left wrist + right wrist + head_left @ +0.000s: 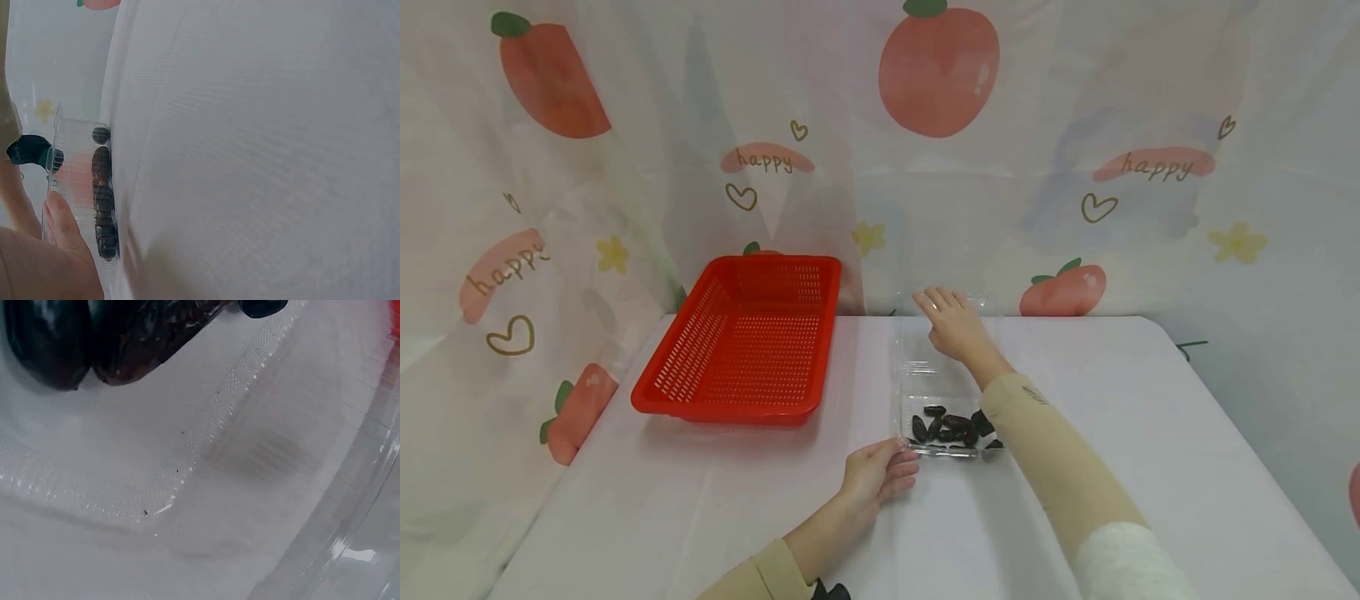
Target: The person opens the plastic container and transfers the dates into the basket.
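A clear plastic clamshell box (955, 453) stands on the table with its lid (917, 342) folded back. Several dark, wrinkled dates (957, 422) lie in its base; the left wrist view shows the dates (103, 200) through the front wall. My left hand (874, 477) touches the front left corner, its fingers fairly straight along the front wall. My right hand (957, 327) reaches over the box and rests on the raised lid with fingers extended. Close up, the right wrist view shows dates (150, 337) and the clear plastic base (150, 462). My right forearm covers the box's right side.
A red perforated plastic basket (823, 350) sits to the left of the box on the white-covered table (775, 492). Behind the table hangs a printed cloth (842, 100) with fruit and writing on it.
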A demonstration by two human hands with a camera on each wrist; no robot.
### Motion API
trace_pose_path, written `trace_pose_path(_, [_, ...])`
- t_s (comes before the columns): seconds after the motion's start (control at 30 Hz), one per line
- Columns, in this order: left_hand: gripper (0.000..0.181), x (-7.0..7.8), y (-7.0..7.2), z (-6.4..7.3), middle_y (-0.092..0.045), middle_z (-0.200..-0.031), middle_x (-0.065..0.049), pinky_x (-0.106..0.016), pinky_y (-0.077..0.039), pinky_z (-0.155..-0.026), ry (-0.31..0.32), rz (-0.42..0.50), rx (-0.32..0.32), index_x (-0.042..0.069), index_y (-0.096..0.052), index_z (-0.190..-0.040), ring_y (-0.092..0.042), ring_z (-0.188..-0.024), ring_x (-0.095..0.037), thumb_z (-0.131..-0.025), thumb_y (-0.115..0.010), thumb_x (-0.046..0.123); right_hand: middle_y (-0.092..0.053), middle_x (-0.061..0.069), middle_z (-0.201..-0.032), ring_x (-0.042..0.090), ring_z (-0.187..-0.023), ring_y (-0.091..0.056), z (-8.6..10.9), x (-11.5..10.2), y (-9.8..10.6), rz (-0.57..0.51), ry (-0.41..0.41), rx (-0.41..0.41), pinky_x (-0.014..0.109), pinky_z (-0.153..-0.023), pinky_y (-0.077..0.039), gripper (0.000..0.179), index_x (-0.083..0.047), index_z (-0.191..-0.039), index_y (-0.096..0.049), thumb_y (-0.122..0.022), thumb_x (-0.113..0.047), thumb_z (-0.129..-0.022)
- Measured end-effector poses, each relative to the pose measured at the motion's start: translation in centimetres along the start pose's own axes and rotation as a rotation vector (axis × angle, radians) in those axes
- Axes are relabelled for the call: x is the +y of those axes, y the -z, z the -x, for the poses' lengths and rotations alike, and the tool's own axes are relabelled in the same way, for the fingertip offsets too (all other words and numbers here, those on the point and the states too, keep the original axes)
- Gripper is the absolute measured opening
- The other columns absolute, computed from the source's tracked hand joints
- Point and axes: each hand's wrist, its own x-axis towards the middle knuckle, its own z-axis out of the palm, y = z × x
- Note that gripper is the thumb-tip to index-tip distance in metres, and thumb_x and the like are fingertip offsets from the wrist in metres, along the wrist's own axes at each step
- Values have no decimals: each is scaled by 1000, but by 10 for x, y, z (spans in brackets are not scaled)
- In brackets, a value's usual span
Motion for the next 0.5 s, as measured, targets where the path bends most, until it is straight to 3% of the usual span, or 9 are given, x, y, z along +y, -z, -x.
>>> trace_pose_path(0.37, [35, 1, 0, 1, -68, -95, -16, -35, -53, -72, -8, 12, 6, -7, -55, -114, -66, -89, -27, -89, -57, 19, -37, 15, -140, 33, -129, -33, 2, -4, -9, -77, -54, -114, 49, -105, -22, 63, -11, -140, -32, -59, -11, -83])
trace_pose_path(0.5, [35, 1, -1, 1, -68, -95, -17, -34, -53, -72, -7, 9, 6, -6, -56, -113, -66, -89, -27, -89, -57, 19, -37, 16, -140, 34, -128, -33, 3, -4, -10, -91, -59, -117, 50, -105, -22, 64, -12, -140, -32, -59, -11, -83])
